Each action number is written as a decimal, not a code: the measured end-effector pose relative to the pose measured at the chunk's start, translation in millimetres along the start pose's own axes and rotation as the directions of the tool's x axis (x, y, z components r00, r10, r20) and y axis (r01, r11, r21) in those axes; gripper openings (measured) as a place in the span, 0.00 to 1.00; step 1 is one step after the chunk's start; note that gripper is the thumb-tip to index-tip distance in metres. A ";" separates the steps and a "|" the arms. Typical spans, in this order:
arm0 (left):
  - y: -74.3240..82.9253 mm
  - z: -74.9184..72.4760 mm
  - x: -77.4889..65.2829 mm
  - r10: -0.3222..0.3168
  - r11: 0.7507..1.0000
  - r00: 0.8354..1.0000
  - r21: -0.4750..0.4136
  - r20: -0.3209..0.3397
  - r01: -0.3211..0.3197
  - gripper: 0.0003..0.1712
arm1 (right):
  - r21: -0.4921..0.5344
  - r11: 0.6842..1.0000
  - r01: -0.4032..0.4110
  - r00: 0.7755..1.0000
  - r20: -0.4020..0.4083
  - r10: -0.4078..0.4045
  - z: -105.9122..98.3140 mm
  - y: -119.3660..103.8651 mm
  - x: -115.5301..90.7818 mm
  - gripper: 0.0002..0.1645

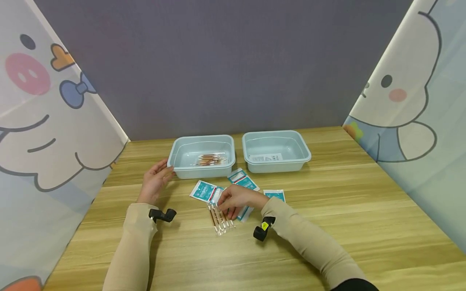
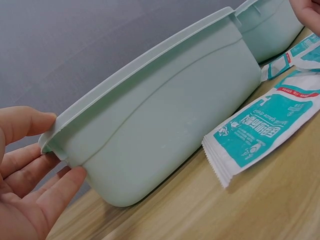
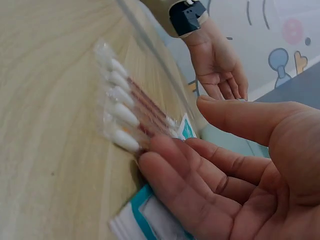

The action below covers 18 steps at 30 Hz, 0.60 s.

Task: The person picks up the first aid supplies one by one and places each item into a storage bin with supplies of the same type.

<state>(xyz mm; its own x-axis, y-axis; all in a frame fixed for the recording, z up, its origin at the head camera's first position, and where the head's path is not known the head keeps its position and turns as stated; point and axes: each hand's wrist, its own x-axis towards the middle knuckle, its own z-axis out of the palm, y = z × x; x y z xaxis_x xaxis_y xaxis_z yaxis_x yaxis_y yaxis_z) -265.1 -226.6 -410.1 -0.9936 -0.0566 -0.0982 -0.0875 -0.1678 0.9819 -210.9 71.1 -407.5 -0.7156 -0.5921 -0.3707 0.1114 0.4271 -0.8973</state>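
My left hand holds the left front corner of a pale green plastic tub. In the left wrist view its thumb lies on the rim, with fingers under and against the wall. Inside the tub lie clear packs of cotton swabs with brown sticks. On the table, my right hand touches another clear swab pack with its fingertips. In the right wrist view the thumb stands apart from the pack's white swab tips. White and teal gauze packets lie around and partly under the right hand.
A second pale green tub stands to the right, with a printed white slip inside. One more gauze packet lies behind the right wrist. A grey partition closes the back of the wooden table; printed cartoon panels flank it.
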 end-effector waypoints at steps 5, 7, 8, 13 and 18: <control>-1.0 0.7 0.8 0.007 1.000 1.000 -0.004 -0.009 -0.007 0.33 | -0.146 0.989 0.012 0.998 -0.054 -0.020 -0.8 -2.3 0.5 0.09; -0.7 0.9 0.4 0.009 1.000 1.000 -0.001 -0.009 -0.009 0.33 | -0.216 0.976 0.032 0.996 -0.077 -0.050 -0.6 -3.0 -0.4 0.10; -0.5 0.9 0.2 0.009 1.000 1.000 0.000 -0.007 -0.009 0.33 | -0.255 0.966 0.051 0.994 -0.085 -0.075 0.0 -4.0 -1.5 0.10; 0.0 0.2 -0.3 0.016 1.000 1.000 0.003 0.006 -0.016 0.34 | -0.533 0.831 0.158 0.965 -0.097 -0.246 11.1 -11.7 -8.5 0.18; -1.0 -0.4 0.4 0.013 1.000 1.000 -0.007 0.003 -0.013 0.33 | -0.680 0.729 0.072 0.955 -0.164 -0.248 30.1 -16.6 -12.5 0.38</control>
<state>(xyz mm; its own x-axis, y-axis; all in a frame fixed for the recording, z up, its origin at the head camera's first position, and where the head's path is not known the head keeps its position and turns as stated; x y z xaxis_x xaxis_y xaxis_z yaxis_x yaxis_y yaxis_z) -265.4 -226.9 -411.2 -0.9948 -0.0561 -0.0853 -0.0744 -0.1736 0.9820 -183.1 50.9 -395.2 -0.8238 -0.5592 -0.0926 -0.4398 0.7337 -0.5180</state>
